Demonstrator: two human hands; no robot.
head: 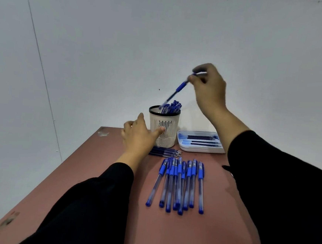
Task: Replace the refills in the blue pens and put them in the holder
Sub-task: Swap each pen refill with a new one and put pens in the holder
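A blue pen [175, 92] is slanting down, its lower end entering the holder [163, 127] among other pens [172, 106]. The right hand [210, 87] is pinching its upper end. The left hand [138, 137], fingers relaxed, is touching the holder's side. Refills [164, 152] are lying just in front of it, a tray [200, 149] beside it, and a row of pens [180, 183] nearer on the surface [186, 231].
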